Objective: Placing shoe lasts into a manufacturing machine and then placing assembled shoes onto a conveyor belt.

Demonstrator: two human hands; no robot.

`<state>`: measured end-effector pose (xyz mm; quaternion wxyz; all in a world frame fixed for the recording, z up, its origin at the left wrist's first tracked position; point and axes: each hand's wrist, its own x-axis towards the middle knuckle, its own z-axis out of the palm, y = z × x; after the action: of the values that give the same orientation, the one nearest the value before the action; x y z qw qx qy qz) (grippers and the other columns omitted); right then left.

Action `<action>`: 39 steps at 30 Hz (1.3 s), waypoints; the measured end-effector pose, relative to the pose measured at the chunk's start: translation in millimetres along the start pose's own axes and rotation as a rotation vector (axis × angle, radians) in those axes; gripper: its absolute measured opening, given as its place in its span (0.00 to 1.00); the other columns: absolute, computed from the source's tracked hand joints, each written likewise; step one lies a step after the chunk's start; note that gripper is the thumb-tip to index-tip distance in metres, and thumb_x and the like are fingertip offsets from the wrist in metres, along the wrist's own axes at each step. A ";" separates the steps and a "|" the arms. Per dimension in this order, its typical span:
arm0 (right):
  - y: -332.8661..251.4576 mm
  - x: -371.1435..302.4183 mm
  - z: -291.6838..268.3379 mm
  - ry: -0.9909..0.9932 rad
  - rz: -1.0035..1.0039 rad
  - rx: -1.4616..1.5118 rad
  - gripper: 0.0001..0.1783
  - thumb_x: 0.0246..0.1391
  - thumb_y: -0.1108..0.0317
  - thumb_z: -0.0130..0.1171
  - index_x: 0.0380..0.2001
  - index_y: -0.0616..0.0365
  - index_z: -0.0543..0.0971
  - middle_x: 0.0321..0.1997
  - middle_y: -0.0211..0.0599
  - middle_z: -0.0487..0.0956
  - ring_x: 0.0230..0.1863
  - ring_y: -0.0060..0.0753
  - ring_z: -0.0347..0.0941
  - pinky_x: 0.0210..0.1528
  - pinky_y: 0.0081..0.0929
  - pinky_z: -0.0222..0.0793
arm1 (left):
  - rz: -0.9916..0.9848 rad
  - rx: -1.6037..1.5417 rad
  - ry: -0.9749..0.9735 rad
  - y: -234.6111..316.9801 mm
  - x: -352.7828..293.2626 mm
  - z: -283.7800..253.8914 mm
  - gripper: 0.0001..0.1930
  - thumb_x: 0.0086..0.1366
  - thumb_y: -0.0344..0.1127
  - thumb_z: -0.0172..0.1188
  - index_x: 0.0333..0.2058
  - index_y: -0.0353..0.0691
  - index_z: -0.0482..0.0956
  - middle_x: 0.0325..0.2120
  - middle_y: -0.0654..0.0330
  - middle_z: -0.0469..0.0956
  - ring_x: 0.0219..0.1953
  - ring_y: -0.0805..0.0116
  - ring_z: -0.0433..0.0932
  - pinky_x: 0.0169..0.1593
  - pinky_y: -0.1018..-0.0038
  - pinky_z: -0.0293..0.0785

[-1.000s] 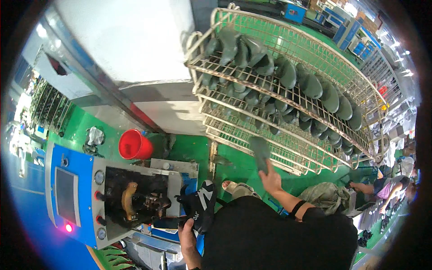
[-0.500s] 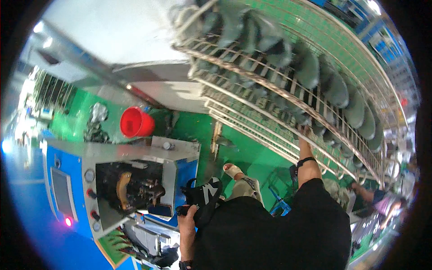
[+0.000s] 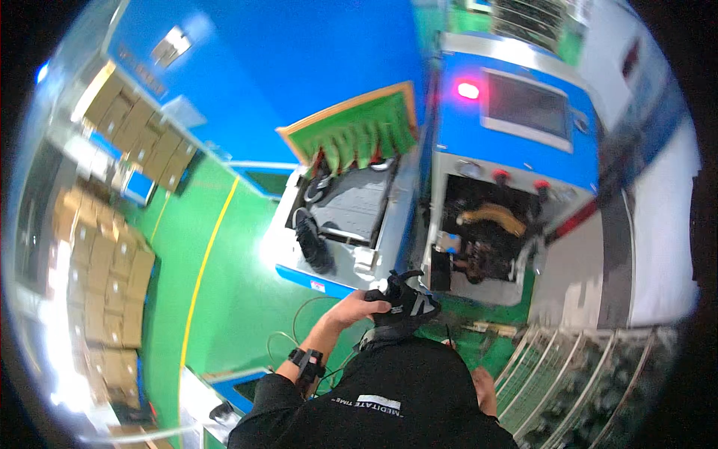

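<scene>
In front of my body, my left hand (image 3: 362, 307) grips a black shoe (image 3: 405, 308) with a white mark on its side. The fingers are closed around the upper near its opening, and a black strap or loop sticks up from it. My right hand (image 3: 485, 388) is low at my right side, beside the wire rack (image 3: 516, 378). Its fingers are partly hidden and blurred, so whether it holds anything does not show. Just ahead of the held shoe is a conveyor machine (image 3: 351, 206) with a green strip curtain (image 3: 355, 135); another black shoe (image 3: 313, 241) lies on its front ledge.
A blue and grey machine (image 3: 516, 120) with a screen, a lit red lamp and a dark open work bay stands ahead right. The rack at lower right holds several dark, rounded pieces. Stacked cardboard boxes (image 3: 105, 277) line the left, beyond a yellow floor line (image 3: 206, 273).
My view has swung left, from the rack to the conveyor machine. My right hand has come away from the rack's shelf to my side. The shoe remains in my left hand.
</scene>
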<state>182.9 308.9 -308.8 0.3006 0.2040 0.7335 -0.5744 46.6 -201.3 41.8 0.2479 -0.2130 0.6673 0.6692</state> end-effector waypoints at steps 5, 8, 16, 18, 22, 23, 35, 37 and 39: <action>-119.5 46.9 11.7 -0.166 0.159 -0.412 0.34 0.65 0.57 0.57 0.70 0.56 0.64 0.39 0.36 0.80 0.35 0.33 0.76 0.37 0.32 0.72 | 0.132 0.007 0.233 -11.6 0.9 -107.2 0.25 0.54 0.39 0.73 0.48 0.31 0.80 0.39 0.62 0.81 0.43 0.72 0.77 0.51 0.71 0.74; -213.0 60.0 48.8 -0.046 0.116 -0.229 0.32 0.65 0.64 0.54 0.70 0.63 0.62 0.46 0.40 0.80 0.39 0.33 0.80 0.39 0.26 0.75 | 0.388 0.396 0.493 -55.8 42.1 -172.8 0.25 0.52 0.47 0.74 0.46 0.40 0.82 0.45 0.53 0.82 0.50 0.62 0.79 0.55 0.64 0.73; -211.9 109.9 -2.3 -0.258 0.039 -0.463 0.15 0.63 0.62 0.58 0.48 0.59 0.75 0.29 0.31 0.78 0.25 0.26 0.76 0.25 0.25 0.70 | -0.050 0.958 0.780 -116.0 85.0 -244.2 0.22 0.57 0.54 0.64 0.45 0.48 0.85 0.41 0.51 0.82 0.50 0.49 0.76 0.54 0.53 0.71; -230.8 132.0 8.2 -0.307 0.002 -0.578 0.15 0.63 0.62 0.57 0.47 0.60 0.75 0.29 0.31 0.78 0.25 0.27 0.76 0.26 0.25 0.70 | -0.076 0.936 0.847 -134.5 54.7 -238.5 0.21 0.57 0.54 0.64 0.43 0.48 0.85 0.39 0.51 0.82 0.49 0.49 0.77 0.52 0.52 0.71; -261.7 175.0 42.6 -0.459 -0.084 -0.814 0.14 0.63 0.62 0.57 0.46 0.61 0.76 0.28 0.33 0.78 0.25 0.28 0.76 0.26 0.27 0.70 | -0.042 0.873 0.940 -165.6 -31.5 -204.9 0.21 0.56 0.55 0.64 0.39 0.46 0.85 0.36 0.52 0.83 0.47 0.50 0.78 0.50 0.54 0.73; -264.9 183.9 46.1 -0.504 -0.104 -0.879 0.14 0.63 0.62 0.57 0.45 0.61 0.76 0.28 0.34 0.78 0.25 0.28 0.75 0.27 0.27 0.70 | -0.016 0.850 0.975 -177.5 -59.5 -193.2 0.21 0.55 0.55 0.64 0.38 0.45 0.85 0.36 0.51 0.83 0.46 0.49 0.79 0.51 0.55 0.74; -277.8 229.3 110.1 -0.704 -0.434 -1.312 0.14 0.62 0.62 0.56 0.41 0.63 0.78 0.27 0.39 0.77 0.26 0.32 0.74 0.29 0.32 0.69 | -0.858 0.883 1.583 -289.6 -519.1 -4.0 0.17 0.48 0.47 0.67 0.31 0.42 0.83 0.34 0.50 0.81 0.40 0.47 0.80 0.44 0.56 0.78; -262.2 233.9 109.7 -0.714 -0.470 -1.339 0.14 0.62 0.62 0.56 0.40 0.64 0.79 0.26 0.39 0.76 0.26 0.33 0.74 0.30 0.32 0.69 | -1.523 0.734 1.933 -314.0 -593.5 29.8 0.17 0.57 0.47 0.65 0.41 0.44 0.81 0.41 0.54 0.80 0.43 0.53 0.81 0.47 0.60 0.78; -266.1 246.4 73.9 -0.566 -0.480 -1.355 0.15 0.61 0.62 0.56 0.39 0.64 0.79 0.26 0.40 0.76 0.26 0.33 0.74 0.30 0.33 0.69 | -1.760 0.759 2.246 -300.4 -559.2 7.9 0.19 0.65 0.49 0.59 0.43 0.38 0.78 0.46 0.49 0.78 0.53 0.52 0.75 0.51 0.60 0.76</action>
<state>-154.7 157.9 -295.4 0.4033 -0.3437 0.8443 -0.0797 671.7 -224.1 149.8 -0.0304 -0.8594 0.2956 -0.4160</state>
